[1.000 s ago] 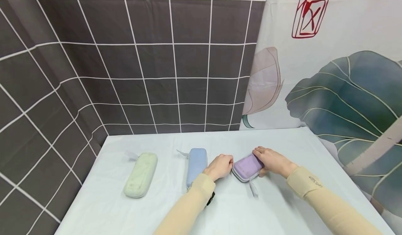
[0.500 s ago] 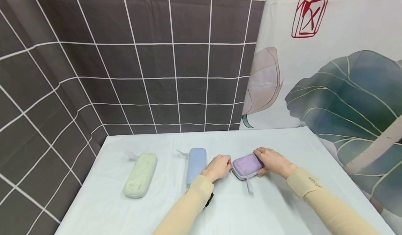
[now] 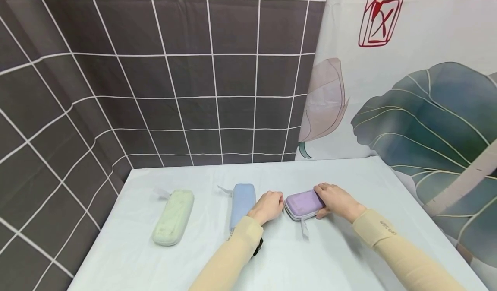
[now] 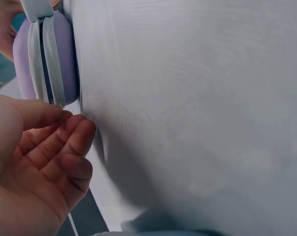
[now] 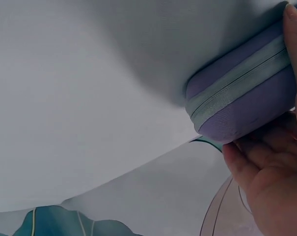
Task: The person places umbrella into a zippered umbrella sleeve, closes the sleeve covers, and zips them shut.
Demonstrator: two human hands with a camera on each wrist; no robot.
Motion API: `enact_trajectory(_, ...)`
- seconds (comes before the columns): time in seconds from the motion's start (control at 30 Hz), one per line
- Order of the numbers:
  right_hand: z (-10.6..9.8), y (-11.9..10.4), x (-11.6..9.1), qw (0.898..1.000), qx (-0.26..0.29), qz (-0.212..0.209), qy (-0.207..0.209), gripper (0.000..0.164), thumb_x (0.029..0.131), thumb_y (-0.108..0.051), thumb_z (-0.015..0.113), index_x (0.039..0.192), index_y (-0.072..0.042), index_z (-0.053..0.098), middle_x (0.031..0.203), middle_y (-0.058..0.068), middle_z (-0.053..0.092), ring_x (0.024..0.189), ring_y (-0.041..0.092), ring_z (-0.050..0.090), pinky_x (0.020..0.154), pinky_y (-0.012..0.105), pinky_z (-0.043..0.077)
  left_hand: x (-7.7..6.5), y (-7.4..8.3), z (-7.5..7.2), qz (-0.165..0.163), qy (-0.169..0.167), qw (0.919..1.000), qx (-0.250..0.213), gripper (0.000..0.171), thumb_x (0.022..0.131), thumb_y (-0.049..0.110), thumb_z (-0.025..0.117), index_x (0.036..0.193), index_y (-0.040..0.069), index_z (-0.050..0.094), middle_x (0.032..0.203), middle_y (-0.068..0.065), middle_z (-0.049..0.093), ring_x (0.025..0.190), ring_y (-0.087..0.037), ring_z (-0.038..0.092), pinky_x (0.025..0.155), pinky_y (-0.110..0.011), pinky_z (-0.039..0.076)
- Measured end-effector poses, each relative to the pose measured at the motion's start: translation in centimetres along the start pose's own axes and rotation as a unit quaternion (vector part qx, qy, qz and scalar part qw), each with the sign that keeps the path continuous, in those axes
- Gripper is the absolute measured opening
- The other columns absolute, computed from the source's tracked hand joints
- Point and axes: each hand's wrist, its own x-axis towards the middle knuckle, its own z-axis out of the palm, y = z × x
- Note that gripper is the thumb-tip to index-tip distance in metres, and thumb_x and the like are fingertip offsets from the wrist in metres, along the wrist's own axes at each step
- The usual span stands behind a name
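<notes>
A purple zippered pencil case (image 3: 303,204) lies on the white-covered table, a pale fabric loop (image 3: 304,229) hanging from its near side. My right hand (image 3: 337,201) grips the case's right end, thumb on the near side and fingers round the far side. At the opposite end, my left hand (image 3: 267,207) pinches the zipper pull between thumb and forefinger; the pull itself is hidden by the fingertips. In the left wrist view, a dark gap shows between the pale zipper tapes (image 4: 54,59). The right wrist view shows the zipper tapes (image 5: 236,81) close together near the right end.
A blue pencil case (image 3: 242,202) lies just left of my left hand, partly covered by the forearm. Farther left is a green pencil case (image 3: 174,217). The white table (image 3: 202,260) ends at a dark gridded curtain (image 3: 186,75) and a printed lotus cloth (image 3: 419,122) behind.
My left hand has shifted slightly to the left. The purple case's left end has followed it, turning the case a little, and the fabric loop has swung left. My right hand keeps its grip.
</notes>
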Motion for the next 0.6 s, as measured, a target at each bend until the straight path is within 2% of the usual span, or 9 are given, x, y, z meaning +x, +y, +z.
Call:
enact_trajectory(0.4,-0.3,-1.0,0.2,0.999,0.002,0.035,-0.011,0.073,0.053,-0.041,0.091,0.100,0.004,0.059,0.096,0.021,0.064,0.090,0.037,0.062,0.082,0.051,0.049,0.0,0.0,0.0,-0.028,0.005,0.9996,-0.007,0.015,0.097,0.012,0.056,0.083,0.012,0.060,0.066,0.003,0.052,0.058,-0.011,0.049,0.053,-0.024,0.040)
enact_trajectory(0.6,-0.3,-1.4,0.2,0.998,-0.010,0.057,-0.016,0.071,0.052,-0.041,0.092,0.096,0.004,0.059,0.088,0.017,0.064,0.081,0.034,0.062,0.076,0.048,0.051,0.1,0.1,0.2,-0.035,0.011,0.9993,-0.003,0.016,0.097,0.013,0.057,0.081,0.012,0.058,0.065,0.004,0.051,0.057,-0.011,0.048,0.053,-0.024,0.040)
